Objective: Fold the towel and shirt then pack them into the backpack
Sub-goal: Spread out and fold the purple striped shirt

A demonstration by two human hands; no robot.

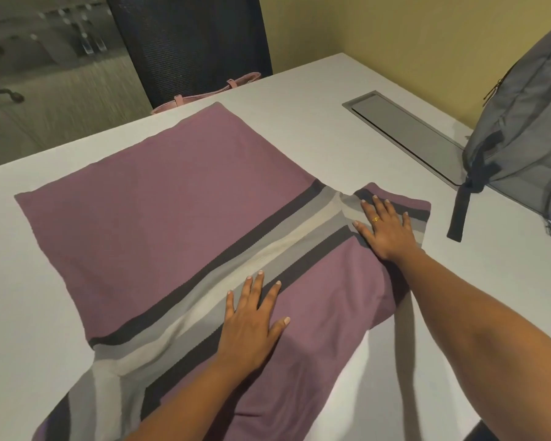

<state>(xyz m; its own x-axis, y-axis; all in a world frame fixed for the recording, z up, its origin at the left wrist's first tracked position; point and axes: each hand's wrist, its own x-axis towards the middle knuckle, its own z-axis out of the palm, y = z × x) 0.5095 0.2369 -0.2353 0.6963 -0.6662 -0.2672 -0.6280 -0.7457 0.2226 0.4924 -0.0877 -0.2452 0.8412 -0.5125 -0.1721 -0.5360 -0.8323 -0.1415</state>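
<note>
Two hands: both lie palm-down on the shirt (172, 198), fingers straight and spread, gripping nothing.
Left hand (252, 323): rests on the near part of the shirt, fingertips reaching across the dark and grey stripes. The forearm comes in from the bottom edge of the view.
Right hand (387, 227): pressed flat on the sleeve that sticks out at the shirt's right side. There is a ring on one finger, and the forearm reaches in from the lower right.
Shirt: purple with a band of dark, grey and pale stripes, spread flat on the white table (299, 100). Its near end runs off the bottom of the view.
Backpack (522, 122): grey, standing at the far right of the table, apart from the shirt. Its inside cannot be seen.
Strap (458, 211): dark, trails from the backpack onto the tabletop, near the sleeve but not touching it.
Edges: the shirt's far corner lies close to the table's far edge, beside a pink bag (204, 93) and a dark chair (188, 36).
Open room: bare tabletop shows between shirt and backpack, with a grey hatch (404, 135) set flush into it.
</note>
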